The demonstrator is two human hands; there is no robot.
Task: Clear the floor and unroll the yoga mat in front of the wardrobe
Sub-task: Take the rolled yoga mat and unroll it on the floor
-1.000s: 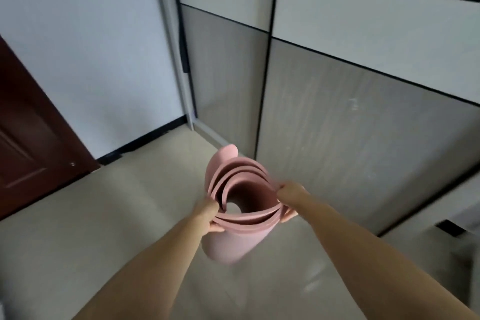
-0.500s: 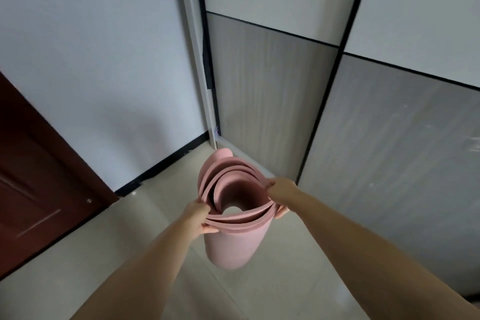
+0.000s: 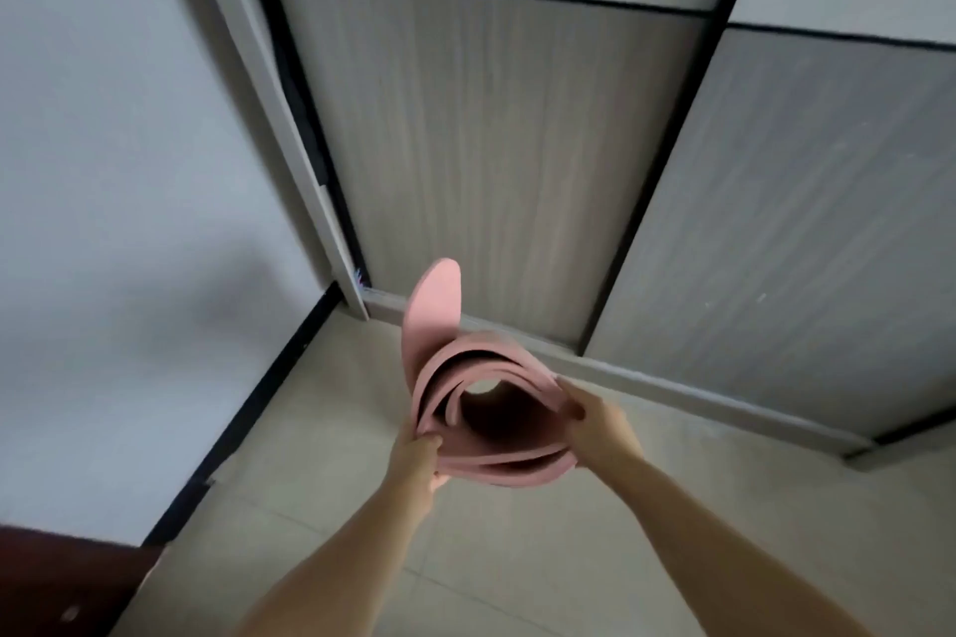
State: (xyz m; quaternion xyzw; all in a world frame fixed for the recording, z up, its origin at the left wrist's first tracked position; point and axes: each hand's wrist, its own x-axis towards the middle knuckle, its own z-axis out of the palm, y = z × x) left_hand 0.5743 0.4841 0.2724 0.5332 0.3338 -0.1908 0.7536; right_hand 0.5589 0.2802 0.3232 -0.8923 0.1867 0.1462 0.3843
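The pink yoga mat (image 3: 483,422) is held up off the floor, right in front of the wardrobe (image 3: 517,160). It is still rolled, but loosely — the layers gape open at the near end, and the hollow middle can be looked into. One loose flap sticks up at the far side of the roll, toward the wardrobe.

The left hand (image 3: 414,463) is closed on the roll's left rim, with the thumb tucked over the edge. The right hand (image 3: 595,424) is closed on the right rim, with the fingers curled round the outside layer. So the mat is gripped from both sides, and neither hand is nearer than the other.

The long axis of the roll points down and away from the hands, toward the floor by the wardrobe. The far end of the roll is hidden behind the near end, so how close it is to the floor cannot be told.

For unrolling, the roll would most likely have to be laid flat, with its long axis running out from the wardrobe, so the mat can spread along the doors. The tiled floor (image 3: 543,559) in front of the wardrobe is seen to be bare. To the left of the wardrobe a white wall (image 3: 114,202) closes the corner — less room is left on that side. More open floor lies to the right.
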